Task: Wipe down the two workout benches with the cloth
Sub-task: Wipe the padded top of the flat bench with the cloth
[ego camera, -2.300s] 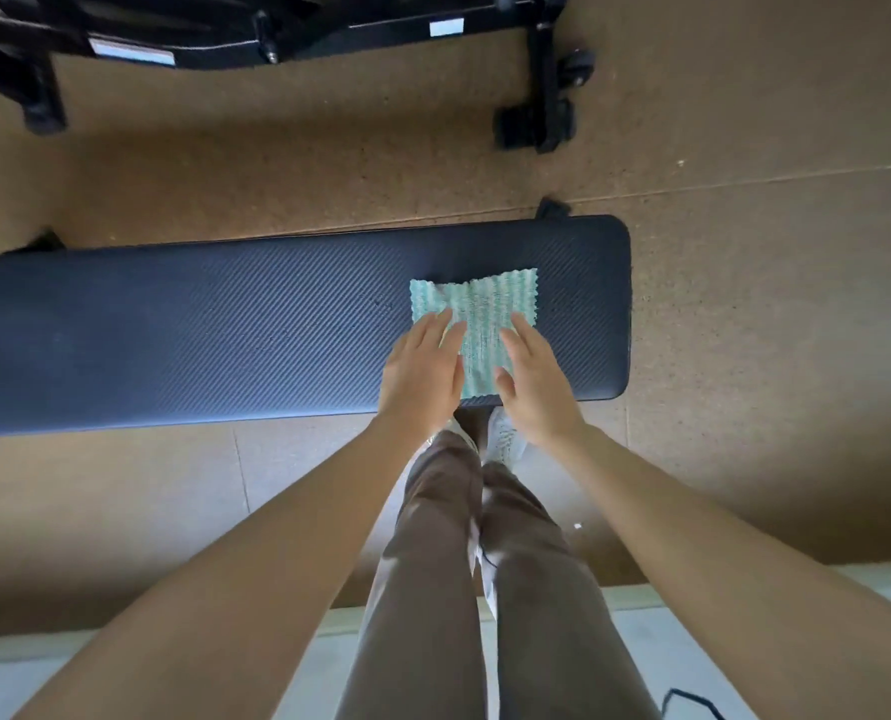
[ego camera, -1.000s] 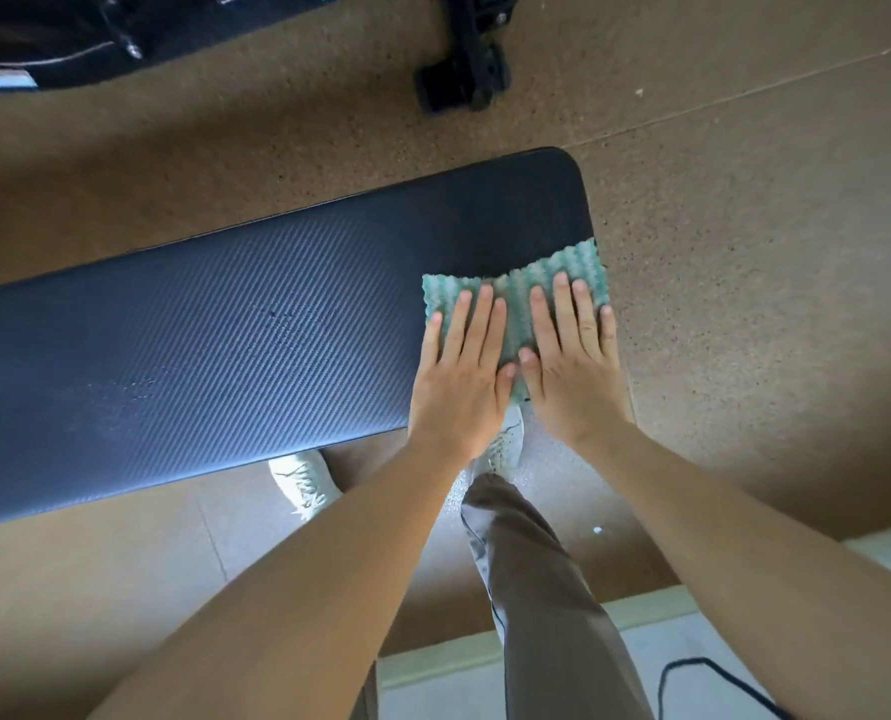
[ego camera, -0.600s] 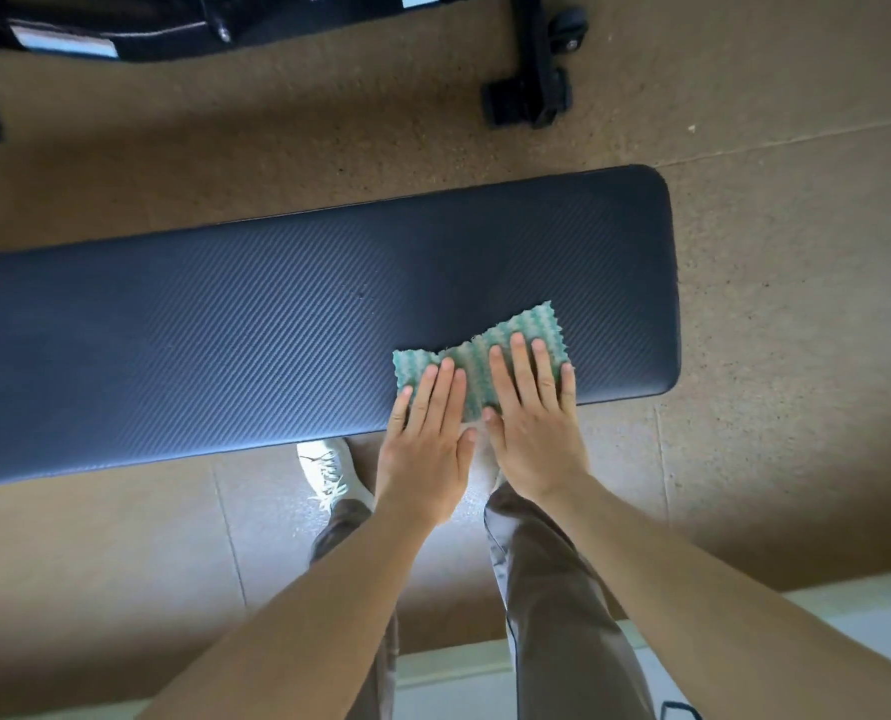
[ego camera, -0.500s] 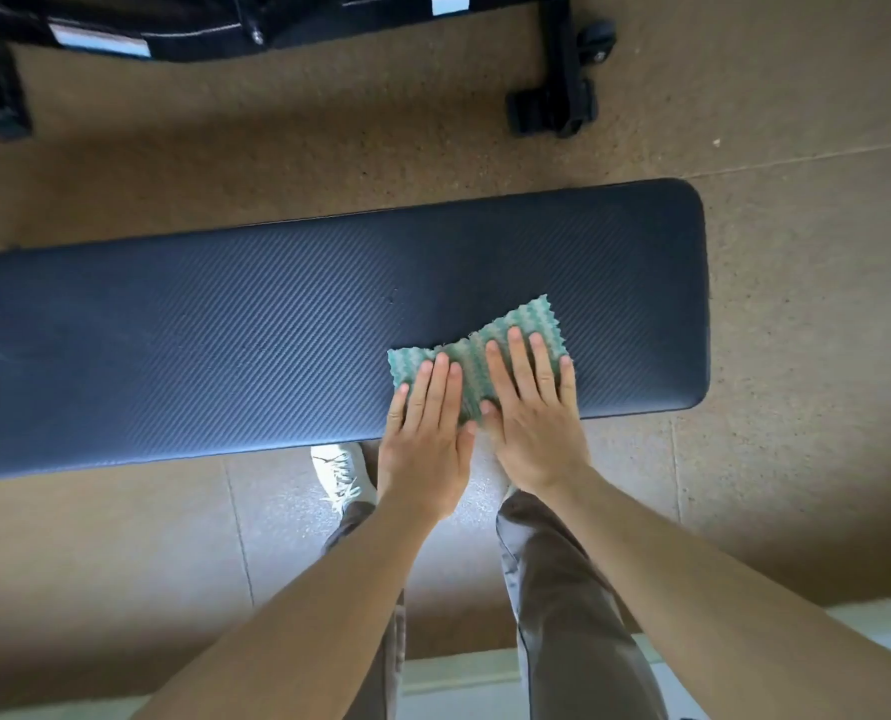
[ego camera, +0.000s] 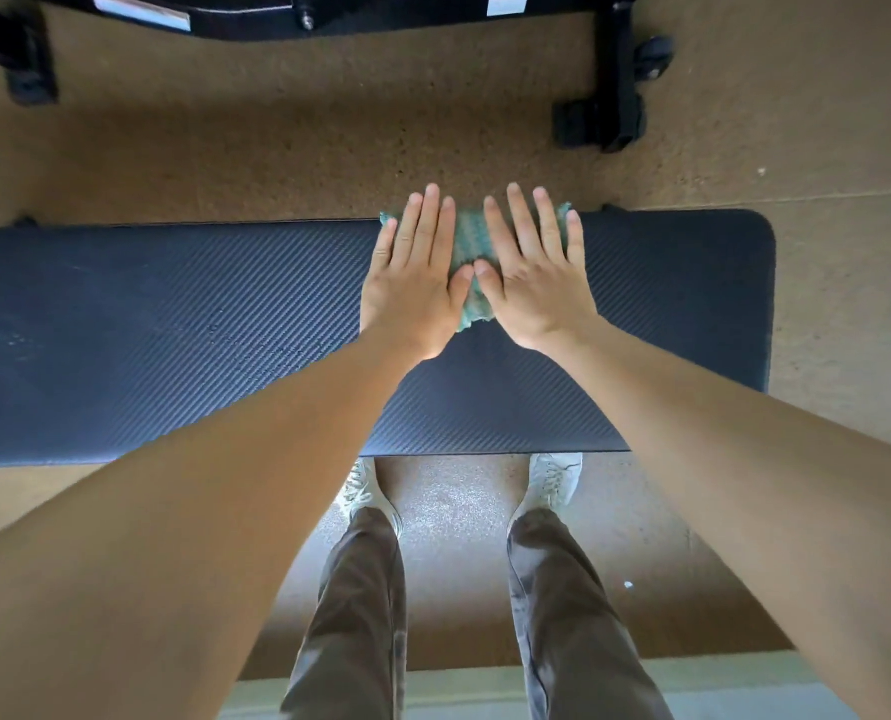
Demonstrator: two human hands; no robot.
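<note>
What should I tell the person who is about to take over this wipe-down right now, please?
Left hand: flat, palm down on the cloth, fingers spread.
Right hand: the same, beside the left, thumbs nearly touching.
Cloth: green, bunched under both palms at the far edge of the near bench, toward its right end.
Done: cannot tell how much of the pad has been wiped.
Left: finish this pad, mostly the long stretch to the left, then the second bench, whose black frame stands beyond.

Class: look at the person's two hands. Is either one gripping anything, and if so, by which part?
Nothing is gripped. The left hand and right hand lie flat, fingers spread, pressing the green cloth onto the far edge of the bench.
</note>
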